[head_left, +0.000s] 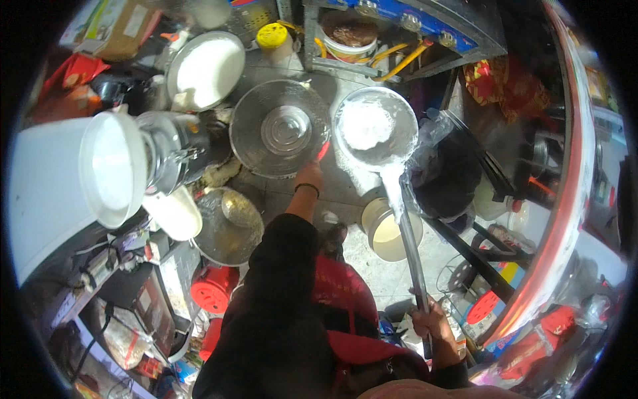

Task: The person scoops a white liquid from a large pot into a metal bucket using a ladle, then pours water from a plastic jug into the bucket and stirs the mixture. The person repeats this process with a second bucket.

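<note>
My left hand, with a dark band at the wrist, grips the near rim of a large, wide metal basin; a small red piece shows beside the fingers. The basin's shiny inside has ring-shaped reflections, and its contents cannot be made out. My right hand is closed around the lower end of a long metal handle. That handle leads up to a round metal ladle, right of the basin, which bears a bright white mass and white residue at its neck.
A cream bucket stands below the ladle. A large white-filled bowl and a metal machine with a round white top are at left. A used pot and red containers lie nearer. A metal-framed stove borders the top; a dark bin is right.
</note>
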Motion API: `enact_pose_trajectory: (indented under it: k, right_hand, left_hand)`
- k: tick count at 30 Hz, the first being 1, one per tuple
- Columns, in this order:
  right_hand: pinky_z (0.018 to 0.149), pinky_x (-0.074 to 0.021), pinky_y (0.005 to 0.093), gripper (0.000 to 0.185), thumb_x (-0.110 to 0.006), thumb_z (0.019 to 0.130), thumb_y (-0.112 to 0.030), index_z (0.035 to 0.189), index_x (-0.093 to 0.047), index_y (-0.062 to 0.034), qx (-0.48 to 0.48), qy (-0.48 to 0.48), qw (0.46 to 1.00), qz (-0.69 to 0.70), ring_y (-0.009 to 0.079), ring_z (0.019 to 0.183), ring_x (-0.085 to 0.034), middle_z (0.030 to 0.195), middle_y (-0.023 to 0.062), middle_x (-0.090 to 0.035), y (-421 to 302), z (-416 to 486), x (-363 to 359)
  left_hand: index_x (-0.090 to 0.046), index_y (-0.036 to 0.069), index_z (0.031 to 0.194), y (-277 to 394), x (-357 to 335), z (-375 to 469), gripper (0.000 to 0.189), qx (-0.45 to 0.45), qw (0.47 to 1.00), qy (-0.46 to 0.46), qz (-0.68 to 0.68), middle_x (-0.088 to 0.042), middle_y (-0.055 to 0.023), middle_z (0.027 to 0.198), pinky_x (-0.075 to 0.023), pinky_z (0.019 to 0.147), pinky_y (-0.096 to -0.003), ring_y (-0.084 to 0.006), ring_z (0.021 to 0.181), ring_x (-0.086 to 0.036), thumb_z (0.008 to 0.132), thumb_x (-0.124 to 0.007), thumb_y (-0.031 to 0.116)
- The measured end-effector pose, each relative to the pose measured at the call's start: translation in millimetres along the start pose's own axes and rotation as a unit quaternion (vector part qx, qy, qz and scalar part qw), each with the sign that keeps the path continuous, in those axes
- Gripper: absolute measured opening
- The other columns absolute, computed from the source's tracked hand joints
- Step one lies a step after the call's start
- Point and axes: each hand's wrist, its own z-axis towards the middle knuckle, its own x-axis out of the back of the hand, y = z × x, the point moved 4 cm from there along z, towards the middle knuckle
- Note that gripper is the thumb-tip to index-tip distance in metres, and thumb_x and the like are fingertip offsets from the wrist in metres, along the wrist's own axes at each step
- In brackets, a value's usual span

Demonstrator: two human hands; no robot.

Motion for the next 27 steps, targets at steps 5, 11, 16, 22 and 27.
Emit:
enact_pose_trajectory:
  k: [5,11,16,22,27]
  right_hand:
    - [0.033,-0.0310,0.0225,0.052,-0.056,0.071,0.004,0.120,-0.042,-0.0054,-0.034,0.034,0.999,0.024,0.0098,0.037,-0.040,0.058,0.0019,-0.044,-2,6,-7]
    - [0.034,-0.0309,0.0218,0.055,-0.058,0.070,0.004,0.121,-0.040,-0.0063,0.013,-0.016,0.998,0.066,0.0094,0.037,-0.040,0.059,0.0012,-0.045,31,-2,10]
    - [0.036,-0.0315,0.0208,0.056,-0.058,0.070,0.004,0.122,-0.040,-0.0050,0.065,0.014,0.997,0.027,0.0084,0.039,-0.039,0.061,0.0001,-0.046,68,-12,26]
    - [0.036,-0.0327,0.0200,0.062,-0.056,0.069,0.002,0.127,-0.035,-0.0037,0.096,-0.067,0.987,0.110,0.0080,0.039,-0.041,0.062,0.0017,-0.050,82,-7,23]
    - [0.034,-0.0317,0.0208,0.062,-0.058,0.069,-0.001,0.127,-0.036,-0.0038,0.038,0.000,0.995,0.096,0.0090,0.037,-0.040,0.057,0.0022,-0.048,92,-3,16]
  left_hand:
    - [-0.043,0.001,0.116,19,-9,51,0.033,-0.072,0.993,-0.030,0.083,-0.052,-0.0187,0.111,-0.0487,0.074,-0.0418,-0.0312,0.096,-0.055,0.086,-0.042,0.015]
    - [-0.044,0.001,0.113,21,-4,50,0.036,-0.055,0.992,-0.020,0.109,-0.048,-0.0176,0.112,-0.0480,0.078,-0.0375,-0.0293,0.097,-0.055,0.079,-0.051,0.012]
    - [-0.046,0.005,0.112,27,-5,45,0.035,-0.098,0.990,0.046,0.088,-0.053,-0.0148,0.106,-0.0453,0.082,-0.0361,-0.0281,0.102,-0.053,0.077,-0.052,0.010]
    - [-0.048,0.005,0.105,18,-29,86,0.029,-0.135,0.987,0.055,0.066,-0.057,-0.0168,0.101,-0.0472,0.076,-0.0380,-0.0304,0.094,-0.057,0.077,-0.051,0.007]
    - [-0.050,0.004,0.102,16,-10,63,0.030,-0.142,0.986,0.061,0.056,-0.058,-0.0185,0.098,-0.0474,0.074,-0.0402,-0.0323,0.087,-0.058,0.075,-0.055,0.013]
